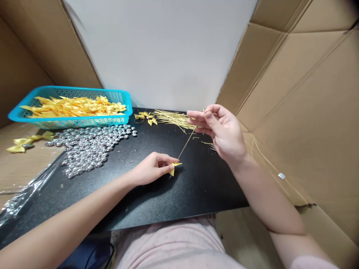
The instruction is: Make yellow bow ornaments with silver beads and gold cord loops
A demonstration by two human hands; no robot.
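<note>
Fingers (167, 159) hold cord (186, 144) taut
Left hand (148, 168) anchors yellow bow (173, 171); right hand (224, 131), toward one o'clock, seemingly pinches far end for tension.

The left arm (81, 213) slants in low, its left grip (150, 169) pinched, thumb against fingers. The right forearm (262, 190) angles upward, the right grip (226, 131) higher, thumb drawn in, other fingers stretched leftward.
</note>
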